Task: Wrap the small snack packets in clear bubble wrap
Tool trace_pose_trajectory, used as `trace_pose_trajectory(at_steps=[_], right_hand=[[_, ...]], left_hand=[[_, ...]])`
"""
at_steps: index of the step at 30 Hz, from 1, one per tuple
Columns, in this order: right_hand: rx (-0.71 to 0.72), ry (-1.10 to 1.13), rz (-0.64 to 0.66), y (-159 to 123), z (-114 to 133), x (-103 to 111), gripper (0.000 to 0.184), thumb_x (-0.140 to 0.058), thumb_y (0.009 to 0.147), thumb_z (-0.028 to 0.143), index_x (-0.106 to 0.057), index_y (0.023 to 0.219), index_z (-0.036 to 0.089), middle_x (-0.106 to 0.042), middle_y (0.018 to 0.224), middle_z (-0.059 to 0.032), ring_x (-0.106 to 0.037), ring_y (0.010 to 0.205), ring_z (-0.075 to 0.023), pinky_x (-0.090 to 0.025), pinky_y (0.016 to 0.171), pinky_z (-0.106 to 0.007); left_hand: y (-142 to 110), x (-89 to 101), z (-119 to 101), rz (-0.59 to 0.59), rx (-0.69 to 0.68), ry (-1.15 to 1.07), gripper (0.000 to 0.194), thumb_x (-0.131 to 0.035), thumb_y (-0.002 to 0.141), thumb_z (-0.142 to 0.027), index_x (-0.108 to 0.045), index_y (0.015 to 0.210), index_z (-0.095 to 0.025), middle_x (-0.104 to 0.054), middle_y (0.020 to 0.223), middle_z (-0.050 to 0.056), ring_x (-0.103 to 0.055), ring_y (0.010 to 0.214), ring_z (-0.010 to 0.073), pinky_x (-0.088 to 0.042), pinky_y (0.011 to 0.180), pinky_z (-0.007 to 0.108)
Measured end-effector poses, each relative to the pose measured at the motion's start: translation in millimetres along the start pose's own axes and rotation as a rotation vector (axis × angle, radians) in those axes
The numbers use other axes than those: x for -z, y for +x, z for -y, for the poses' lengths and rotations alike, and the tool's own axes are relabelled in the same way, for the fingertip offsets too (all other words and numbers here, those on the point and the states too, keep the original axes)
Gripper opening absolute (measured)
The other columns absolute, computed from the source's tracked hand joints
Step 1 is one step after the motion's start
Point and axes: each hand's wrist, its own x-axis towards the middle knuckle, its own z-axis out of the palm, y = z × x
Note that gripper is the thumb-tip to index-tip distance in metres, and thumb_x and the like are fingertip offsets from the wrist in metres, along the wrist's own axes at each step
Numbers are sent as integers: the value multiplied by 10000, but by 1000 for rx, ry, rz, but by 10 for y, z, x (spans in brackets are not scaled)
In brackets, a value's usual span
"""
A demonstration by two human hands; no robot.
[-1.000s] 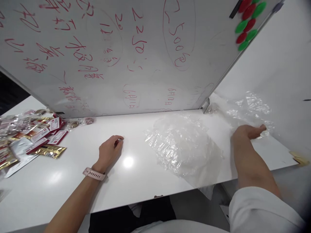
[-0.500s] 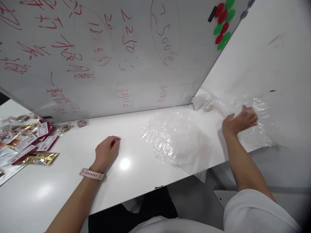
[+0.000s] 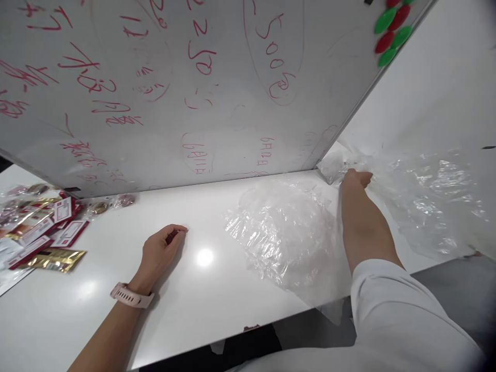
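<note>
My left hand [image 3: 161, 253] rests on the white tabletop, fingers curled in, thumb and forefinger together, with nothing visible in it. A pink band circles that wrist. To its right, a heap of clear plastic bags [image 3: 284, 232] lies spread on the table, some hanging past the front edge. My right hand [image 3: 358, 178] reaches to the back corner, at a crumpled clear plastic bundle [image 3: 333, 164] beside the whiteboard. Its fingers are largely hidden, so its grip cannot be made out. More clear plastic sheeting [image 3: 430, 201] spreads to the right of my right arm.
A whiteboard [image 3: 228, 124] with red writing stands along the table's back, red and green magnets [image 3: 393, 31] at its right edge. Gold, red and white packets [image 3: 46, 227] lie piled at left, with small wrapped round items [image 3: 124, 200] close by. A wall bounds the right.
My right hand has moved from above the right-hand plastic to the back corner by the whiteboard. The right-hand plastic looks more spread out. My left hand stays on the table; the view has shifted somewhat.
</note>
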Motion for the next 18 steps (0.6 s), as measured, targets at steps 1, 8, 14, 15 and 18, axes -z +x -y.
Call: trace_pose_trajectory(at_steps=[1, 8, 14, 15, 18], right_hand=[[-102, -10, -33, -33, -7, -34, 350, -426, 1017, 312, -526, 1316, 161, -582, 1196, -179, -575, 1037, -240, -479, 877, -427], [-255, 21, -165, -440, 4, -80, 566, -282, 969, 161, -286, 1535, 185, -504, 1365, -225, -359, 1283, -314, -267, 1031, -494], [116, -157, 260, -733, -16, 43, 768, -473, 901, 612, -285, 1554, 253, -325, 1556, -167, -270, 1391, -417, -274, 1074, -610], [134, -185, 312, -745, -26, 50, 862, -516, 853, 676, -265, 1561, 254, -280, 1573, -185, -248, 1407, -440, -283, 1066, -630], [116, -184, 325, -690, -65, 24, 781, -526, 849, 693, -380, 1501, 289, -288, 1560, -184, -263, 1411, -429, -314, 1060, -621]], left_hand=[[3, 0, -4, 3, 10, -6, 361, -516, 801, -509, -722, 938, -246, -640, 696, -12, -539, 647, 170, -385, 609, 289], [14, -4, 13, -5, 40, -49, 355, -557, 807, -529, -725, 957, -254, -662, 752, -14, -531, 663, 159, -403, 627, 277], [4, -1, -8, -5, 49, -63, 349, -572, 798, -528, -724, 952, -255, -674, 753, -12, -529, 650, 157, -390, 591, 269], [5, 1, -14, -7, 51, -63, 345, -579, 792, -527, -725, 947, -256, -678, 755, -12, -529, 648, 156, -392, 589, 268], [13, 2, -19, -18, 67, -52, 343, -588, 782, -529, -728, 939, -259, -681, 747, -11, -540, 650, 158, -400, 586, 267]])
